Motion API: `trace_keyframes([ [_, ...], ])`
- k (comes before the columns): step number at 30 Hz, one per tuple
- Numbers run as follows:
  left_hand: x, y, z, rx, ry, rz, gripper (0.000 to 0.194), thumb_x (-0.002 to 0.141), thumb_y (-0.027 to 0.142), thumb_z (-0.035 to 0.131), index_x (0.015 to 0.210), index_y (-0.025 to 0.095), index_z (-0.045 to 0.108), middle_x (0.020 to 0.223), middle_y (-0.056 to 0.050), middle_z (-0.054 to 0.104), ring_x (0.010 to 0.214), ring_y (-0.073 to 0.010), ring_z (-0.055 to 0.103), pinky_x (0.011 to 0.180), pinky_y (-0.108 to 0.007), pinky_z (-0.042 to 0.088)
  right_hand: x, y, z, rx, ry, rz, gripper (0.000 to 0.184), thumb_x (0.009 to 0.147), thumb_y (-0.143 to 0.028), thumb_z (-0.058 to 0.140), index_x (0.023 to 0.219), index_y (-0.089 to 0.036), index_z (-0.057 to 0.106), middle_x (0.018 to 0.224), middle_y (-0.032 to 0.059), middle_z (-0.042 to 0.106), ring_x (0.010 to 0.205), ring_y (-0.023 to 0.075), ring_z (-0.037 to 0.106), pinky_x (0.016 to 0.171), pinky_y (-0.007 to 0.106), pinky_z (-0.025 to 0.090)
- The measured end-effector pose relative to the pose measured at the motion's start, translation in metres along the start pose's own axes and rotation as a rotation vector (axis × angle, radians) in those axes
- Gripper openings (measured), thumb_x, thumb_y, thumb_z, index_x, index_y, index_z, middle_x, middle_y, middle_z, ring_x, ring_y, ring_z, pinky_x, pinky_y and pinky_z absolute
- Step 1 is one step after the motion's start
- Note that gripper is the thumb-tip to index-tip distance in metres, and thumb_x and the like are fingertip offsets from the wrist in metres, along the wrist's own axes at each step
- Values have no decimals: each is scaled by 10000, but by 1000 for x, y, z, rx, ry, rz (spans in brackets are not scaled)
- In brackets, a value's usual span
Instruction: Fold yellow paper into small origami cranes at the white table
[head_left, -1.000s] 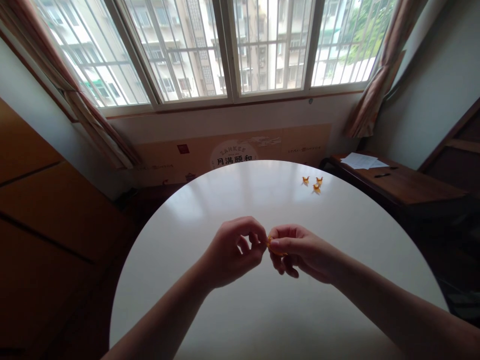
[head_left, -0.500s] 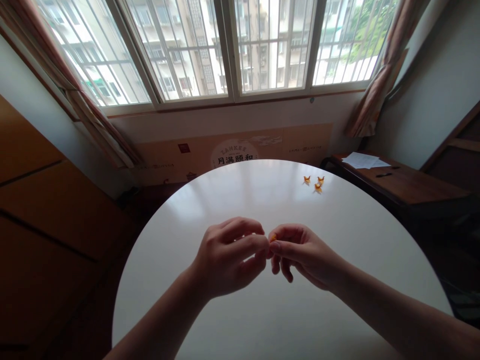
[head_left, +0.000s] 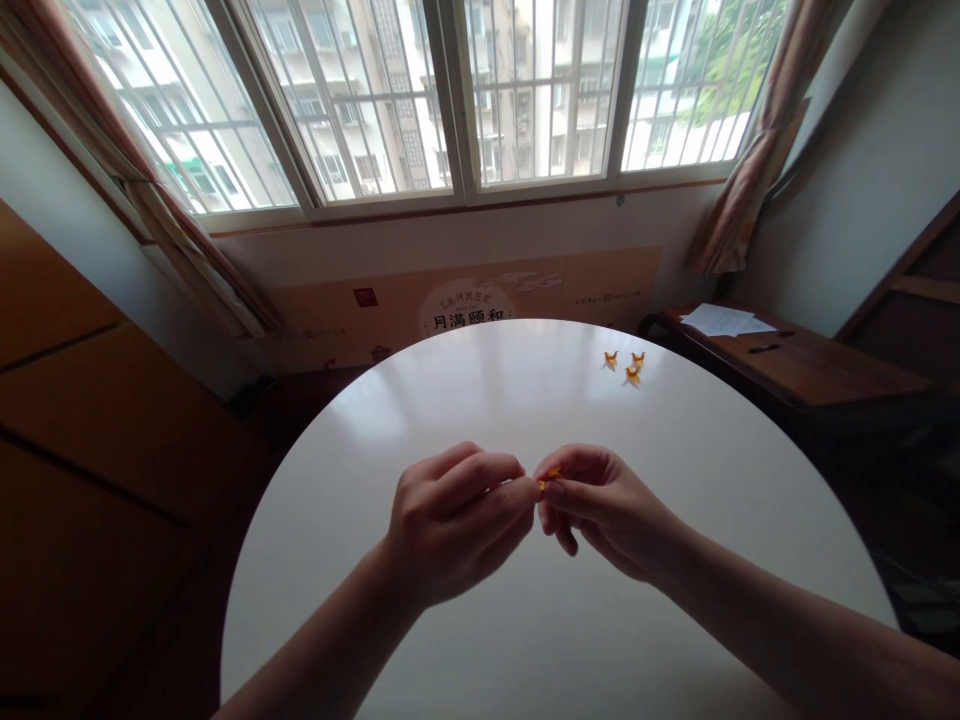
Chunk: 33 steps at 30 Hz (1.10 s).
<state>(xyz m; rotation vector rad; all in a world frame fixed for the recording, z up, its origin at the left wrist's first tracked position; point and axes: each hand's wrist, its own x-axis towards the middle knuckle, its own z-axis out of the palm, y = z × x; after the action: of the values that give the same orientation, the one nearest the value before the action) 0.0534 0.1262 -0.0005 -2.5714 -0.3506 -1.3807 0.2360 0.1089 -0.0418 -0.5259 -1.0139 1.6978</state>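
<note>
Between my two hands is a small piece of folded orange paper (head_left: pixel 553 473), mostly hidden by fingertips. My right hand (head_left: pixel 604 505) pinches it between thumb and index finger, its other fingers loosely curled below. From the other side my left hand (head_left: pixel 461 515) has its thumb and fingertips closed at the paper's left end. Both hands are above the round white table (head_left: pixel 465 390). Farther back on the right stand three little orange folded paper birds (head_left: pixel 633 374), close together, looking like cranes.
A wooden side table (head_left: pixel 832 365) with white paper sheets (head_left: pixel 724 320) stands beyond the table's right edge. Wooden cabinet panels (head_left: pixel 97 450) are at the left. A barred window (head_left: pixel 540 100) with curtains (head_left: pixel 739 215) fills the back wall.
My left fingers have drawn closer together at the paper. More of the orange paper now shows between the hands, which remain in nearly the same place. The view has shifted slightly.
</note>
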Motion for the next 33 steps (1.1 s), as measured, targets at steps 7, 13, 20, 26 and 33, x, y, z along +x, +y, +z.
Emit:
trace_keyframes([
  [7,2,1,-1,56,-3,24,207,716,48,770,873,148,679,793,-23,686,644,-114,572,570,-236,480,-1,2,3,47,18,21,162,720,-292,843,758,-183,729,538,-17,618,476,85,549,394,147,422],
  [13,2,5,0,114,-3,28,201,714,65,784,866,148,683,757,-16,702,625,-120,577,546,-237,478,-2,-1,6,3,28,-36,160,743,-276,807,735,-161,696,571,-16,588,502,74,500,409,145,411],
  [20,-1,2,8,40,27,-70,187,739,61,754,884,161,691,800,-27,703,649,-118,601,586,-242,510,-3,-4,9,-65,147,-125,128,761,-257,762,737,-176,665,503,-61,498,415,51,414,390,155,342],
  [26,-3,-5,20,-453,57,-673,146,878,231,643,771,145,691,773,-38,654,572,-83,578,454,-174,474,-1,-6,10,12,269,-67,216,665,-316,860,746,-169,724,499,-52,512,438,52,398,379,154,335],
  [33,-3,-8,22,-879,-72,-1053,268,841,379,687,780,119,704,597,6,565,489,-80,517,406,-174,442,3,1,5,2,286,-35,253,637,-315,890,799,-182,749,530,-39,562,452,56,440,394,158,364],
])
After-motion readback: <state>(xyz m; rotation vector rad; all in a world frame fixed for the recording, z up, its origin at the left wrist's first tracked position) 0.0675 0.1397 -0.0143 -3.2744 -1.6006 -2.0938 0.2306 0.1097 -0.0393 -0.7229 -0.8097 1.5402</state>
